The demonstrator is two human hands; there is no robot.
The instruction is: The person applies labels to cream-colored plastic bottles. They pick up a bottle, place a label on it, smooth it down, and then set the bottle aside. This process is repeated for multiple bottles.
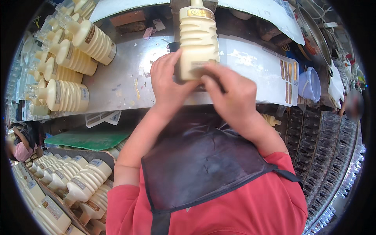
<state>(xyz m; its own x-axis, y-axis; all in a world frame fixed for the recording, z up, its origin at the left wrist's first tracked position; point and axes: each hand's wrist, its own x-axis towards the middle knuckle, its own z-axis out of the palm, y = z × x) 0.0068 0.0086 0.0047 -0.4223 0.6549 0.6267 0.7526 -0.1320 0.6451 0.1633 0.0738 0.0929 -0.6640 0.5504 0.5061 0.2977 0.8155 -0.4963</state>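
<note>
A cream-coloured plastic bottle (198, 45) with a rippled body stands on the metal worktop in front of me. It has a gold label near its neck and a small label (201, 64) low on its front. My left hand (168, 78) grips the lower left side of the bottle, its thumb stretched across the base. Curled and slightly blurred, my right hand (233, 88) has its fingertips against the low label at the bottle's lower right. Whether a small piece is pinched in those fingertips is hidden.
Several cream bottles (66, 58) with clear tops crowd the worktop's left. Label sheets (258, 74) lie at right, beside a pale blue bucket (309, 84). More bottles (88, 180) fill a box below left, near a green board (88, 138). Dark racks (313, 156) stand at lower right.
</note>
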